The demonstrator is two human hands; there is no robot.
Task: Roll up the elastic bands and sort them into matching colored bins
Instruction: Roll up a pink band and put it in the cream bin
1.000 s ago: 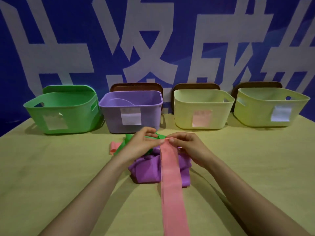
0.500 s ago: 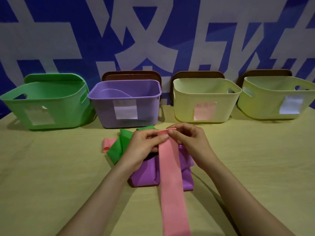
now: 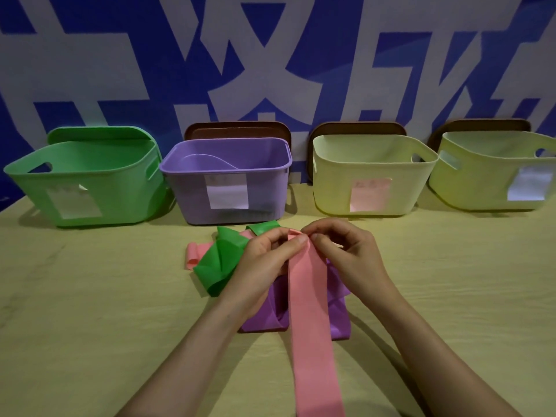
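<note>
Pink band (image 3: pixel 310 326) ran from the bottom edge up the frame's centre, lying over the purple band (image 3: pixel 260 322). At its far end the left hand (image 3: pixel 264 260) and right hand (image 3: pixel 346 254) pinched the starting fold. Slack fingers could let the springy start uncurl or roll crooked. Beyond stood the pink-labelled bin (image 3: pixel 331 176), 3rd of 4 from the left.

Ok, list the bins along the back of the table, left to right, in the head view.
green bin → purple bin → pale yellow bin with a pink label → yellow-green bin with a white label
</note>
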